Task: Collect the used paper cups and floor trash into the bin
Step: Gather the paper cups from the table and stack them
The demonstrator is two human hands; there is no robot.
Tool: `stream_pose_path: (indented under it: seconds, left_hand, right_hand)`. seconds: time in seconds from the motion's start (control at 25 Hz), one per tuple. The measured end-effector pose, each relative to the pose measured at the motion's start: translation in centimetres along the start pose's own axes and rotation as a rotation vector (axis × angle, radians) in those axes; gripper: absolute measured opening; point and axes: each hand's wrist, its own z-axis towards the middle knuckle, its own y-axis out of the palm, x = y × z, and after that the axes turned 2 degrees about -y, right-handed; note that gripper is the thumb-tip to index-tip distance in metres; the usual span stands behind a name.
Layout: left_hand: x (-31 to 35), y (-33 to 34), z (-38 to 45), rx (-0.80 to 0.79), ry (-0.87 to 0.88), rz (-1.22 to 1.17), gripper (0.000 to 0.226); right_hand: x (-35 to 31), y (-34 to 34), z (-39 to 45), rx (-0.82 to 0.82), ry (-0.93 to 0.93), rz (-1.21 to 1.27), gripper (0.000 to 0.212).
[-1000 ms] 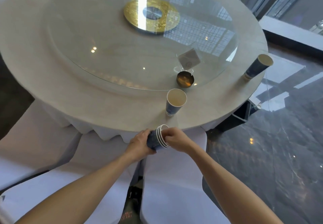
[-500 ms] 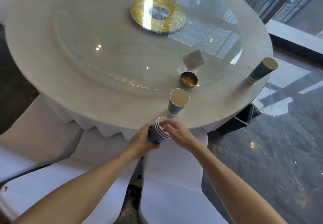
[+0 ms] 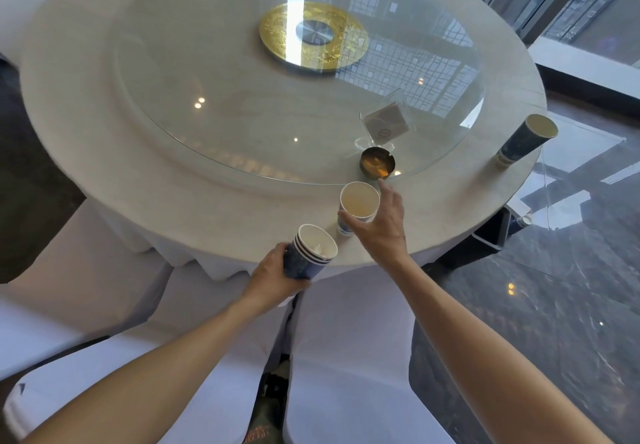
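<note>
My left hand [image 3: 273,277] is shut on a stack of nested blue paper cups [image 3: 311,256], held tilted at the near edge of the round table [image 3: 138,184]. A single blue paper cup [image 3: 358,199] stands upright on the table just beyond the stack. My right hand [image 3: 384,232] curves around this cup with fingers spread, thumb at its left side and fingers along its right rim. Another blue paper cup [image 3: 526,140] stands at the table's right edge. No bin is in view.
A glass turntable [image 3: 242,97] with a gold hub [image 3: 311,38] covers the table's middle; a brass ashtray [image 3: 377,163] and a clear card holder [image 3: 386,125] sit on it near the single cup. White-covered chairs [image 3: 346,357] stand below me. Dark glossy floor [image 3: 554,305] lies right.
My right hand has left the rim of the stack and moved up onto the table around the single cup. The left hand has kept hold of the stack, now turned more upright.
</note>
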Motion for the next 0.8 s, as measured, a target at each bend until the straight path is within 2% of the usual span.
stream_pose_path:
  seconds: [0.08, 0.2, 0.28, 0.52, 0.64, 0.8]
  left_hand:
    - [-0.3, -0.9, 0.2, 0.016, -0.021, -0.022, 0.072]
    - [-0.5, -2.2, 0.3, 0.036, -0.040, -0.059, 0.071]
    - [-0.4, -2.9, 0.4, 0.050, -0.044, -0.074, 0.069]
    - [0.8, -4.4, 1.3, 0.076, -0.042, -0.120, 0.070]
    - [2.7, -4.5, 2.5, 0.066, -0.008, -0.167, 0.063]
    - [6.6, -3.3, 3.5, 0.002, 0.105, -0.236, 0.076]
  right_hand:
    - [0.7, 0.7, 1.6, -0.061, 0.034, -0.105, 0.123]
    - [1.6, 1.9, 3.6, -0.145, 0.044, -0.235, 0.133]
    - [1.9, 2.5, 4.1, -0.194, 0.035, -0.226, 0.130]
    - [1.5, 2.1, 1.8, -0.158, 0.064, -0.108, 0.088]
    - [2.3, 0.6, -1.4, -0.213, 0.112, -0.137, 0.093]
    - [3.1, -1.6, -6.3, -0.213, 0.196, -0.166, 0.104]
